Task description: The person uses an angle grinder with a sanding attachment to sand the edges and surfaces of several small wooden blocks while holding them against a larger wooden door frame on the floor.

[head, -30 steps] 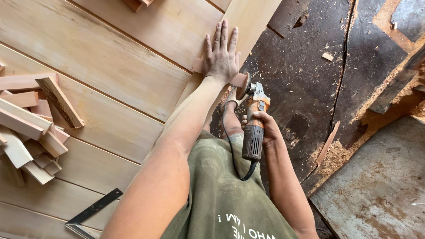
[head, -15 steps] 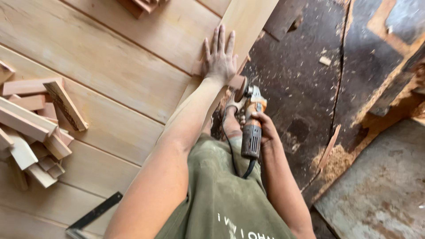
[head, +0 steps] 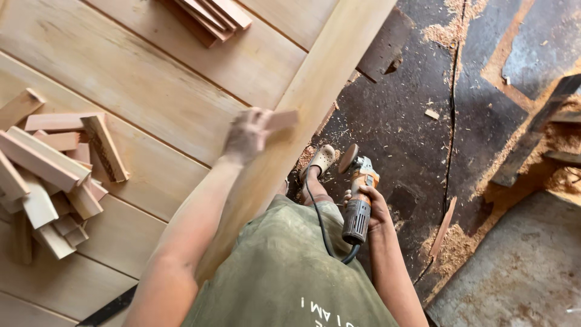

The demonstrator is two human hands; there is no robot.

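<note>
Small pale rectangular wood block [head: 279, 120], blurred, pinched in the left hand [head: 247, 134] above the right edge of the pale plank workbench [head: 121, 72]. Orange and grey angle grinder [head: 358, 197] with round sanding disc, gripped around its body by the closed right hand [head: 372, 209], hanging off the bench's right edge over the dark sawdust-strewn floor [head: 399, 121]. Heap of short wooden offcuts [head: 51, 172] near the left edge; stack of thin strips [head: 209, 15] at the top edge. Black cable [head: 315, 209] trailing over the olive apron [head: 284, 272].
</note>
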